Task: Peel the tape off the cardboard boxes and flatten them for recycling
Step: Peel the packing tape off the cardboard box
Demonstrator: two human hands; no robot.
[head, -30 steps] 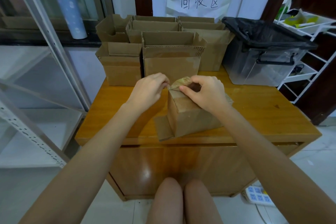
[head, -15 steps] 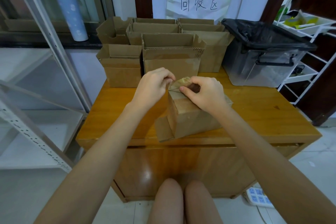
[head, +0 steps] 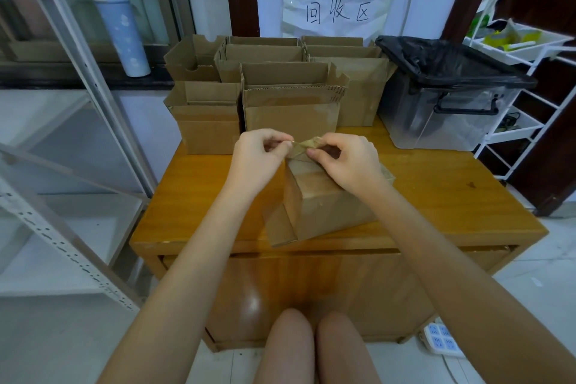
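both hands, left hand [head: 260, 154] and right hand [head: 346, 159], pinch tape [head: 307, 144] above the box [head: 324, 206].

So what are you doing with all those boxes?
A person is peeling tape off a small cardboard box on the wooden table. Both hands pinch the tape above the box: the left hand and the right hand. More open boxes wait behind, next to a clear bin lined with a black bag.

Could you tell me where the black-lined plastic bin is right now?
The bin sits at the table's back right corner, just right of the stacked boxes.
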